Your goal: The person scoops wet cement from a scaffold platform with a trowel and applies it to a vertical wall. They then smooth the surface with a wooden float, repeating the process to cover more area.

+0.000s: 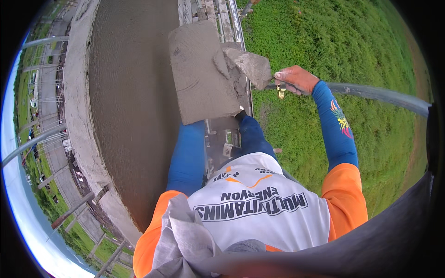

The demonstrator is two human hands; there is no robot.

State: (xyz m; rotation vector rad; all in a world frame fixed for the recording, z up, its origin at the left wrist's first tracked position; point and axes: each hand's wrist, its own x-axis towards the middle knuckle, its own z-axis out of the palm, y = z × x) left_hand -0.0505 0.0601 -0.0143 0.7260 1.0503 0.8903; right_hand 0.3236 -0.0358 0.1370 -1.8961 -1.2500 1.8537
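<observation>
My right hand (pixel 296 81), in a blue sleeve, has its fingers wrapped round the handle of a trowel, whose blade (pixel 250 69) is coated in grey mortar. The blade is at the right edge of a rectangular board (pixel 199 74) covered with mortar. My left forearm (pixel 185 157) runs up to the board's lower edge; the hand itself is hidden beneath it. Left of the board is a long surface of smooth, wet-looking grey render (pixel 125 92). A brass-coloured metal piece (pixel 281 91) shows just below my right hand.
A pale concrete edge (pixel 76 92) borders the render. Narrow planks (pixel 225 23) lie beyond the board, with my foot (pixel 240 112) near its lower corner. A metal pipe (pixel 380 92) crosses over green vegetation far below on the right. More pipes and concrete structures show at left.
</observation>
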